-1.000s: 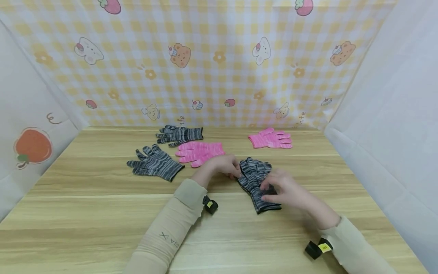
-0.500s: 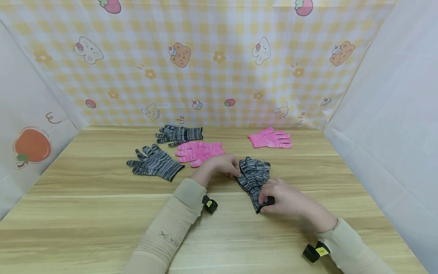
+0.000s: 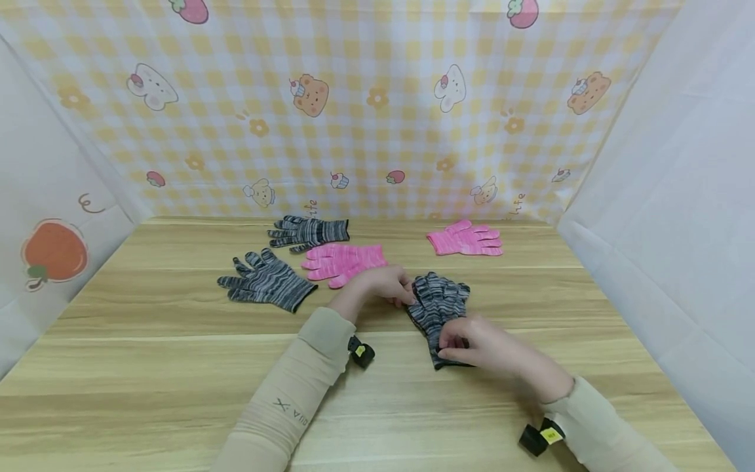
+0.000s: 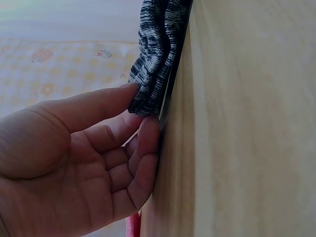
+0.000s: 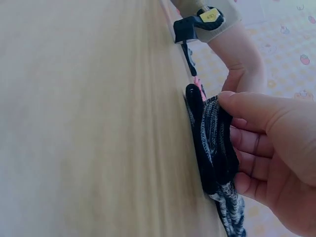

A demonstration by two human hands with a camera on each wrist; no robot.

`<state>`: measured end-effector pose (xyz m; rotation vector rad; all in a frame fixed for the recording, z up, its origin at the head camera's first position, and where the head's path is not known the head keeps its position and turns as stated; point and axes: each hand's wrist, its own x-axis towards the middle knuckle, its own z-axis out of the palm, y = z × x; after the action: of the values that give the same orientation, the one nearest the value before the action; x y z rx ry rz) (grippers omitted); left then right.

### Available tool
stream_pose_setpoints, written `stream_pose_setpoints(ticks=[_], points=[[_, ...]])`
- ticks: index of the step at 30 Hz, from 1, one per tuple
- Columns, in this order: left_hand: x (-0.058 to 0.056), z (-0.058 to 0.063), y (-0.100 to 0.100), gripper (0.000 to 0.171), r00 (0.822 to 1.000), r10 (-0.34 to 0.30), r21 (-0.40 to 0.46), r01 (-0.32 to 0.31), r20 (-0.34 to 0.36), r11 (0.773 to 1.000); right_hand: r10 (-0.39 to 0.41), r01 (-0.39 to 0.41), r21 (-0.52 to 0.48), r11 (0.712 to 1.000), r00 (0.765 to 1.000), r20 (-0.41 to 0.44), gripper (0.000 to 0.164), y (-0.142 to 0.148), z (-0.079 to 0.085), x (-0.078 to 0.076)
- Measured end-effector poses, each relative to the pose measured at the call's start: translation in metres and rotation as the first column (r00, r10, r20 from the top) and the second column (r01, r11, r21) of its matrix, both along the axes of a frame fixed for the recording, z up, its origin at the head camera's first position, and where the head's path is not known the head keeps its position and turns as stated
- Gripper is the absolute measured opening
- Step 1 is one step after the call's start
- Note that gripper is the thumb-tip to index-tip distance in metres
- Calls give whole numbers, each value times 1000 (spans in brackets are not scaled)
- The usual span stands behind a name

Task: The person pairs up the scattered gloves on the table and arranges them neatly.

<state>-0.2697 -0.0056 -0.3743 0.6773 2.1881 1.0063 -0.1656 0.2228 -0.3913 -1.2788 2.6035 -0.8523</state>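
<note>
Two dark grey-and-black knitted gloves (image 3: 439,305) appear to lie stacked right of the table's centre, fingers away from me and cuffs nearer. My left hand (image 3: 386,285) pinches their left edge between thumb and index finger, its other fingers curled beneath in the left wrist view. At the cuff end, my right hand (image 3: 483,344) pinches the upper glove's black-edged cuff (image 5: 217,143) between thumb and fingers. That cuff is lifted a little off the layer below in the right wrist view. The right hand hides part of the cuffs in the head view.
Two more grey-black gloves lie left, one at the back (image 3: 309,231) and one nearer (image 3: 268,282). A pink glove (image 3: 345,262) sits behind my left wrist, another pink glove (image 3: 466,238) at the back right. Checkered cloth (image 3: 377,131) hangs behind the wooden table (image 3: 147,367).
My right hand has come down and left onto the cuff and now pinches it. The cuff end has shifted slightly left. My left hand has kept its place.
</note>
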Motion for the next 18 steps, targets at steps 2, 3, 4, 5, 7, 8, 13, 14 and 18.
stream_pose_setpoints(ticks=[2,3,4,5,7,8,13,14,18], points=[[0,0,0,20,1000,3,-2,-3,0,1000,-2,3,-5,1000,999,48,7,-1,-1,1],[0,0,0,20,1000,6,-5,-6,-1,1000,-4,4,-6,1000,998,63,8,-1,-1,1],[-1,-1,0,20,1000,8,-10,-8,-7,1000,-6,6,-6,1000,997,71,8,-2,-2,2],[-1,-1,0,20,1000,10,-16,-10,-9,1000,-6,7,-8,1000,997,81,8,-2,-2,3],[-1,-1,1,21,1000,16,-21,-16,-10,1000,-2,3,-10,1000,996,84,9,-2,-3,3],[-1,-1,1,20,1000,19,-23,-19,-11,1000,0,0,-8,1000,996,84,9,-2,-4,3],[0,-1,1,20,999,36,-15,-36,6,999,24,-25,10,1000,996,81,8,-3,-4,4],[0,-1,0,19,999,41,-14,-41,9,999,29,-30,17,999,996,80,10,-3,-3,5],[-1,-3,0,13,998,55,-3,-55,20,998,39,-43,48,998,996,78,18,-3,-2,5]])
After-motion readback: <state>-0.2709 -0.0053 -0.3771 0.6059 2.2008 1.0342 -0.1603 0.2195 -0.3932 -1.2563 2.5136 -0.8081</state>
